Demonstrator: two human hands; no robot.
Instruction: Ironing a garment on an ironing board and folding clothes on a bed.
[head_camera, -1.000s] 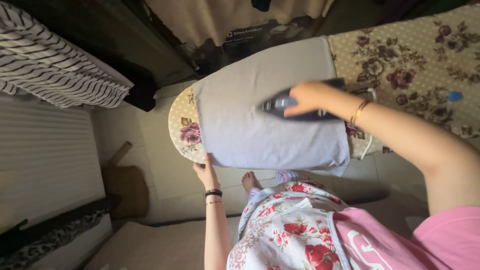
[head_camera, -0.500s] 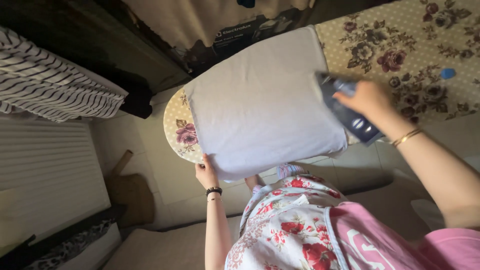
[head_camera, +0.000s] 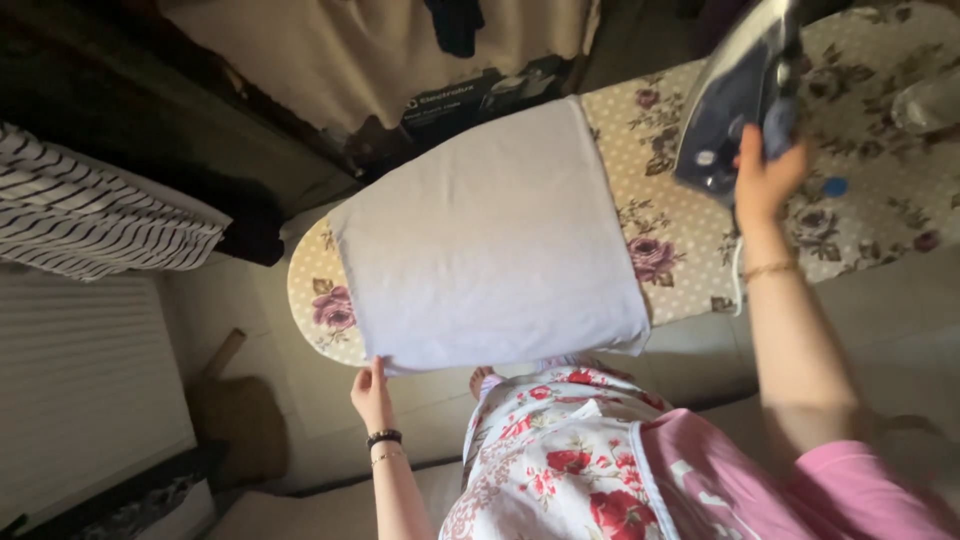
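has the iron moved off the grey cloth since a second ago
Yes. The dark blue iron in the right hand went from on the pale grey cloth rightward, now lifted beyond its right edge.

Striped fabric far left, dark cloth beside it. Beige curtain up top, dark box under it. Blue cap on floral surface.
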